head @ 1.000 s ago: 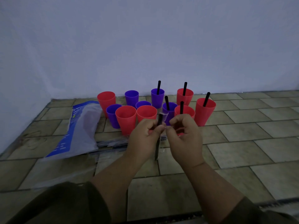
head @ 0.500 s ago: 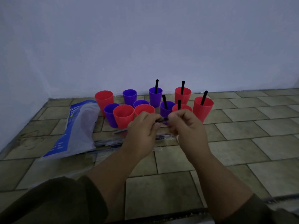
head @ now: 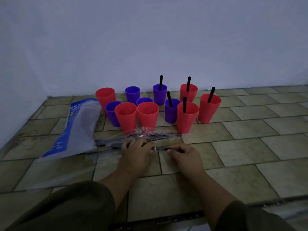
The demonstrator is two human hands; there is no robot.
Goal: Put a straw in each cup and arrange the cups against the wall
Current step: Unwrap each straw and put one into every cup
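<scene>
Several red and purple cups stand in a cluster on the tiled floor by the white wall [head: 150,47]. Black straws stand in the right-hand ones, such as the front red cup [head: 186,119] and a purple cup [head: 159,95]. The left cups, like a red one [head: 126,116], show no straw. A clear plastic sleeve of black straws [head: 141,136] lies in front of the cups. My left hand [head: 135,152] and my right hand [head: 185,155] are low over the floor, together pinching one black straw [head: 160,148] held level between them.
A blue and white plastic bag [head: 73,130] lies on the floor to the left, near the corner of the walls. More clear plastic spreads in front of it. Bare tiles stretch to the right of the cups.
Both hands have dropped from in front of the cups to just above the floor. The straw, upright a second ago, now lies level between them, and the hands have drawn a little apart.
</scene>
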